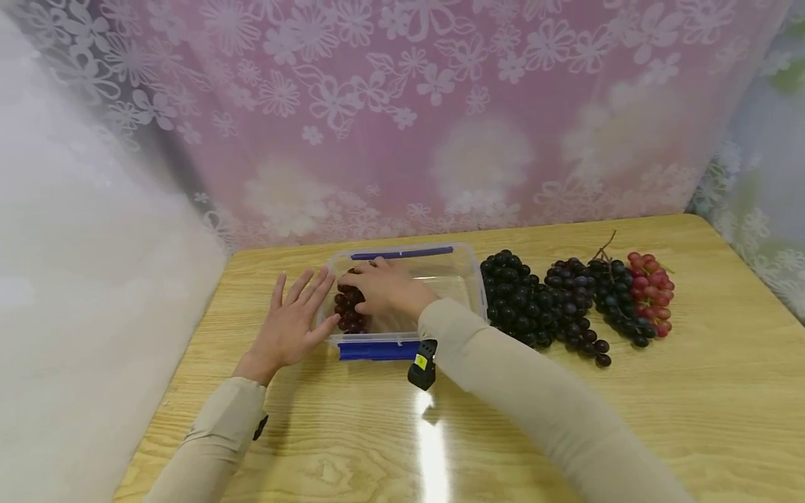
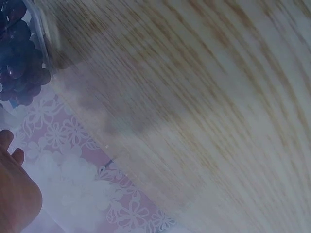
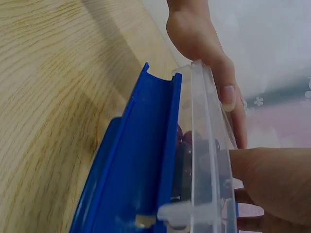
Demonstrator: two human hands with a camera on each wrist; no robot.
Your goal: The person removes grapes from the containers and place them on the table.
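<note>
A clear plastic container (image 1: 440, 246) with blue clip flaps (image 1: 377, 351) stands on the table. Inside its left end lies a bunch of dark red grapes (image 1: 350, 311); dark grapes (image 2: 19, 58) also show through the wall in the left wrist view. My right hand (image 1: 393, 288) reaches over the front rim into the container, its fingers curled over the upper part of this bunch and the thumb beside it. Flat with fingers spread, my left hand (image 1: 295, 325) rests against the container's left rim. The right wrist view shows the near flap (image 3: 146, 141) hanging down, the right fingertips hidden.
To the right of the container lie a big black grape bunch (image 1: 522, 300), a dark purple bunch (image 1: 572, 286), a black bunch (image 1: 616, 297) with a bare stem, and a pinkish-red bunch (image 1: 653, 290). A flowered curtain (image 1: 402, 140) hangs behind the wood-grain table (image 1: 352, 433).
</note>
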